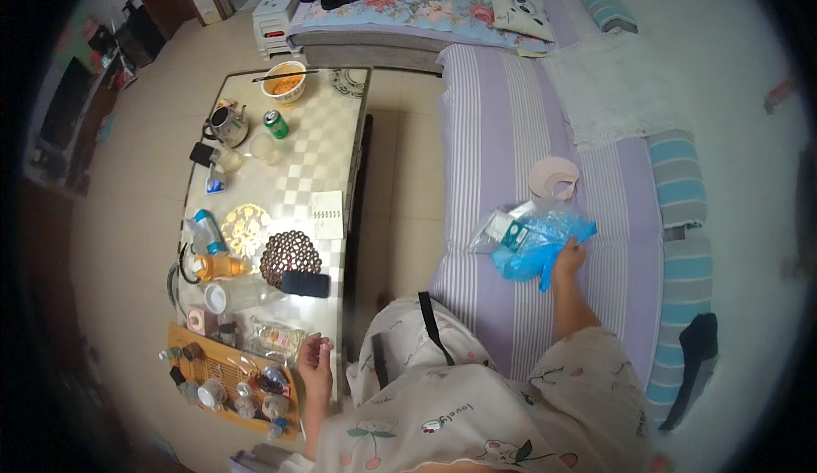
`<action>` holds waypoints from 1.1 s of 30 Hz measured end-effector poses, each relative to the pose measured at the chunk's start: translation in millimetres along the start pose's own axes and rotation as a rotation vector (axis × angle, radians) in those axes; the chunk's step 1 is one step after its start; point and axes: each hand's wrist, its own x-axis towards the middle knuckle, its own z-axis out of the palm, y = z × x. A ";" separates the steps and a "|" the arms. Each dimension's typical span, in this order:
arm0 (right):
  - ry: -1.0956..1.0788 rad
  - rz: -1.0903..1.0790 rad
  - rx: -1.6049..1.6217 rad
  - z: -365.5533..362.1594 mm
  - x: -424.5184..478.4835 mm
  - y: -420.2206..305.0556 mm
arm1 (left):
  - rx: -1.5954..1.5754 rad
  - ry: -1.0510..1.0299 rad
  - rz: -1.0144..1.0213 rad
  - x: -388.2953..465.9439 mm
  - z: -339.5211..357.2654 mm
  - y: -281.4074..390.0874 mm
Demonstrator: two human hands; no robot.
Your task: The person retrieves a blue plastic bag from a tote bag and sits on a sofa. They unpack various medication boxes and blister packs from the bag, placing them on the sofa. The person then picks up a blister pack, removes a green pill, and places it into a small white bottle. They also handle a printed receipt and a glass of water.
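Observation:
My right hand (pixel 570 257) grips a blue plastic bag (pixel 530 257) just above the striped sofa cover (pixel 491 134). Beside the blue plastic lies clear plastic, with a white and green box (pixel 509 230) showing in it. A pale pink, curved flat item (pixel 550 176) rests on the sofa just beyond the bag. My left hand (pixel 314 361) hovers by the near right edge of the coffee table (pixel 313 154), fingers loosely bent, with nothing visible in it. Closest to it is a clear packet of food (pixel 276 339); a black phone (pixel 306 284) lies farther up the table.
A wooden tea tray (pixel 223 371) holds several jars and cups at the table's near end. Farther along are a clear jar (pixel 236 295), an orange bottle (pixel 217 267), a spiral notebook (pixel 328 215), a green can (pixel 276 124), a kettle (pixel 228 125) and a bowl (pixel 284 83) with chopsticks across it.

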 end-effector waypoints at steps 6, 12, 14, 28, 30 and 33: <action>0.169 -0.151 -0.105 94.0 93.4 37.4 | -0.073 0.048 -0.004 67.0 78.9 -27.6; -0.074 -0.219 -0.144 157.8 137.5 106.4 | -0.166 -0.008 0.073 126.4 185.8 -171.0; -0.175 -0.285 -0.034 164.5 150.0 133.0 | -0.128 -0.039 0.155 131.7 227.8 -203.9; -0.723 0.103 0.443 51.6 141.8 152.9 | 0.793 -0.154 0.832 128.7 416.3 -139.9; -0.777 0.216 0.462 29.6 134.3 139.7 | 0.878 -0.199 0.862 133.2 459.8 -128.8; -0.824 0.315 0.362 18.6 141.4 190.0 | 1.120 -0.219 1.043 138.1 521.3 -131.2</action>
